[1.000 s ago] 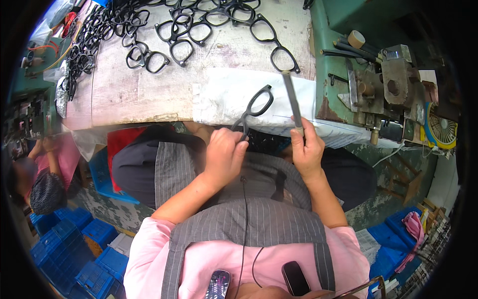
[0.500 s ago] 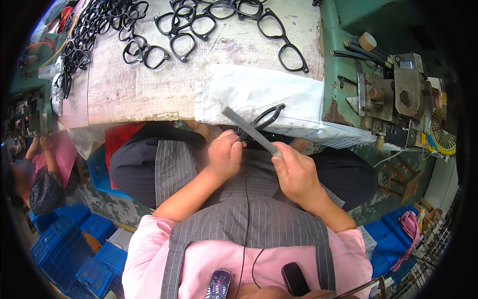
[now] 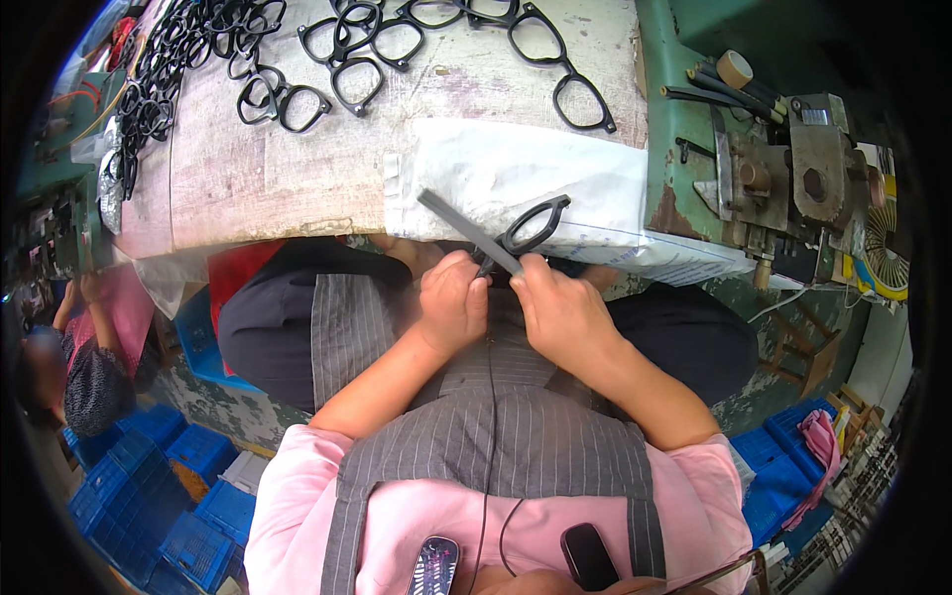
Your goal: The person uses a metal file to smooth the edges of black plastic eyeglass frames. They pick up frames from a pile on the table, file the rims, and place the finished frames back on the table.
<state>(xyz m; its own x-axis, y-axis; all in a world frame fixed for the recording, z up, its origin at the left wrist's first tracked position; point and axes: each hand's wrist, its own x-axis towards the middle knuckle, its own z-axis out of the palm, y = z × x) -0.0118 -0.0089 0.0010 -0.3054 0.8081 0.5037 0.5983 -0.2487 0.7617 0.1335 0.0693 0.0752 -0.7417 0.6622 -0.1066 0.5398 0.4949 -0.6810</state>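
My left hand (image 3: 454, 305) is closed around one end of a black eyeglass frame (image 3: 531, 214), just off the table's near edge. One empty rim of it sticks out up and to the right; the other half is hidden by my fingers. My right hand (image 3: 565, 312) grips a flat grey file (image 3: 458, 224) by its near end. The file slants up to the left, crossing over the frame close to my left fingertips. Whether its face presses on the frame or just passes above it, I cannot tell.
More black eyeglass frames (image 3: 357, 84) lie on the worn table (image 3: 278, 178), heaped at the far left. White sheeting (image 3: 595, 183) covers the near right corner. A green machine (image 3: 813, 183) stands at the right. Blue crates (image 3: 129, 496) sit on the floor; another person (image 3: 94, 367) is at far left.
My right hand has moved left, close to my left hand, pushing the file further up and left across the eyeglass frame. My left hand keeps its hold, nearly in place.
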